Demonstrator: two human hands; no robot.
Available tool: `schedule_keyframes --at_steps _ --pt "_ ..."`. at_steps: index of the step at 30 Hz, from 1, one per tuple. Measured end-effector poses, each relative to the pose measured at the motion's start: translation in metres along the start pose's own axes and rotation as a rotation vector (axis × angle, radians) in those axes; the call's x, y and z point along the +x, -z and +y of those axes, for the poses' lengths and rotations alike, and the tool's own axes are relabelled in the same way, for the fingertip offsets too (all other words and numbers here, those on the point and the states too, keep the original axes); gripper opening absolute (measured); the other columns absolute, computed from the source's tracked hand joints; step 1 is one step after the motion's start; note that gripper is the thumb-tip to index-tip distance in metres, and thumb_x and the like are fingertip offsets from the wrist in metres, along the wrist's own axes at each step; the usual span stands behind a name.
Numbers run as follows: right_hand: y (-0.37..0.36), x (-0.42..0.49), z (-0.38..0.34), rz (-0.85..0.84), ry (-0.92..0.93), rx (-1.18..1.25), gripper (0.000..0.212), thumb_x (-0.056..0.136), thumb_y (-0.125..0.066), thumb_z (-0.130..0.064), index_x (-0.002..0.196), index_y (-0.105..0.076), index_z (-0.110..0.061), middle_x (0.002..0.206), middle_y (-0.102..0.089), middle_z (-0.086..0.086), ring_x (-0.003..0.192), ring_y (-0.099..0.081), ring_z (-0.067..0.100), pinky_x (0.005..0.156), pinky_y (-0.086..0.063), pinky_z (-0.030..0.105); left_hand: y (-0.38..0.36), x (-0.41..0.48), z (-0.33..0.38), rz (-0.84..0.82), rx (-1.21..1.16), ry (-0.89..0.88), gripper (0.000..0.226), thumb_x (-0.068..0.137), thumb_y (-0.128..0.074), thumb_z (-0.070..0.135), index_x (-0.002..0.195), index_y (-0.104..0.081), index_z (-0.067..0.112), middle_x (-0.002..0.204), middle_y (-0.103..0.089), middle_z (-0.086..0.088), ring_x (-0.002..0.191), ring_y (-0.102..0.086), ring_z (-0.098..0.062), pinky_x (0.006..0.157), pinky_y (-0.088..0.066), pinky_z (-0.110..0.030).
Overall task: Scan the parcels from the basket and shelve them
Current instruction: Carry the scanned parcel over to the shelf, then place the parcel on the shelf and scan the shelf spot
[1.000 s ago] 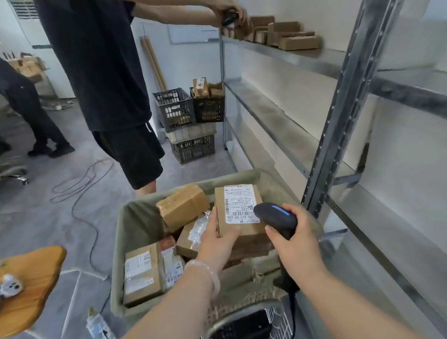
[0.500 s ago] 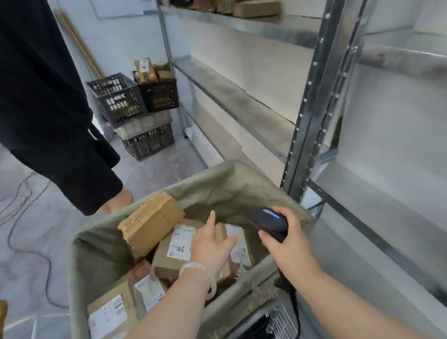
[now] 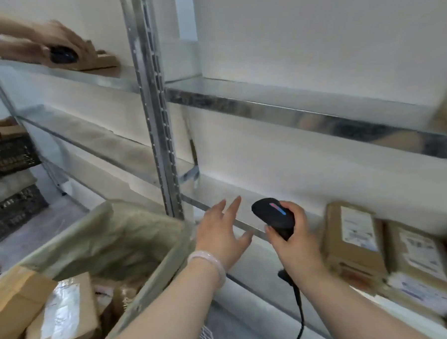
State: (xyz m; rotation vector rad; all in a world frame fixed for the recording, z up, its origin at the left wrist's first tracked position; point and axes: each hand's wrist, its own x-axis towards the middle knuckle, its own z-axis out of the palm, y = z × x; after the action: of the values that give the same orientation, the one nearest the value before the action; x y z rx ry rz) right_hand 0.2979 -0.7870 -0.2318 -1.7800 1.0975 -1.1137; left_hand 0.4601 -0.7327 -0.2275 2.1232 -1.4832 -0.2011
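My left hand [image 3: 224, 232] hovers empty with fingers spread, just past the basket's right rim and in front of the lower shelf [image 3: 218, 193]. Around the handle of the black barcode scanner [image 3: 274, 216] my right hand [image 3: 296, 243] is curled; its cable hangs down. The fabric-lined basket [image 3: 145, 272] at lower left holds several brown cardboard parcels [image 3: 62, 317] with white labels. Two labelled parcels [image 3: 355, 240] lie on the lower shelf to the right of the scanner.
A steel shelf upright [image 3: 157, 121] rises just behind the basket. Another person's hands [image 3: 45, 46] hold a dark scanner against boxes on the upper left shelf. Dark crates [image 3: 10, 180] with parcels are stacked at far left. The upper right shelf [image 3: 292, 114] runs across.
The view swung right and up from the basket toward the shelves. My left hand let go of the parcel, left the basket and now hovers empty by the lower shelf. The scanner stays in my right hand.
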Motion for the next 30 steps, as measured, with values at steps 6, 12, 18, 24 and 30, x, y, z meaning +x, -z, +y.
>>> schedule_keyframes --at_steps 6,12,18,24,30 --pt "0.161 -0.036 0.015 0.230 -0.009 -0.028 0.060 0.085 -0.074 -0.020 0.111 -0.042 -0.064 0.107 -0.058 -0.039 0.100 -0.056 -0.015 0.071 -0.044 0.003 -0.048 -0.022 0.149 -0.022 0.084 -0.283 0.079 0.091 -0.052 0.059 0.157 -0.011 0.042 0.165 -0.021 -0.002 0.150 -0.019 -0.024 0.121 -0.022 -0.044" --pt "0.308 -0.097 0.035 0.376 -0.024 -0.077 0.055 0.087 -0.075 -0.018 0.113 -0.044 -0.056 0.100 -0.058 -0.039 0.093 -0.057 -0.020 0.069 -0.042 0.000 -0.095 -0.077 0.291 -0.058 0.105 -0.460 0.078 0.088 -0.053 0.056 0.156 -0.017 0.040 0.163 -0.026 -0.002 0.150 -0.021 -0.024 0.121 -0.023 -0.045" --pt "0.411 -0.154 0.044 0.487 -0.055 -0.121 0.052 0.087 -0.073 -0.020 0.118 -0.044 -0.051 0.104 -0.061 -0.026 0.083 -0.062 -0.011 0.062 -0.045 0.004 -0.120 -0.135 0.382 -0.162 0.033 -0.524 0.076 0.091 -0.053 0.055 0.156 -0.016 0.042 0.165 -0.019 0.000 0.149 -0.020 -0.028 0.119 -0.022 -0.044" --pt "0.482 -0.187 0.022 0.612 -0.026 -0.171 0.056 0.089 -0.071 -0.020 0.115 -0.041 -0.058 0.108 -0.060 -0.027 0.090 -0.059 -0.014 0.063 -0.045 0.003 -0.108 -0.153 0.455 -0.134 0.034 -0.696 0.077 0.092 -0.051 0.056 0.155 -0.009 0.044 0.166 -0.016 0.002 0.150 -0.019 -0.027 0.121 -0.024 -0.047" --pt "0.549 -0.210 -0.009 0.799 0.027 -0.291 0.053 0.088 -0.072 -0.019 0.119 -0.043 -0.051 0.109 -0.061 -0.025 0.094 -0.059 -0.011 0.069 -0.044 0.003 -0.098 -0.165 0.539 -0.124 -0.032 -0.838 0.080 0.089 -0.049 0.064 0.156 -0.008 0.046 0.166 -0.017 0.003 0.151 -0.017 -0.024 0.120 -0.021 -0.042"
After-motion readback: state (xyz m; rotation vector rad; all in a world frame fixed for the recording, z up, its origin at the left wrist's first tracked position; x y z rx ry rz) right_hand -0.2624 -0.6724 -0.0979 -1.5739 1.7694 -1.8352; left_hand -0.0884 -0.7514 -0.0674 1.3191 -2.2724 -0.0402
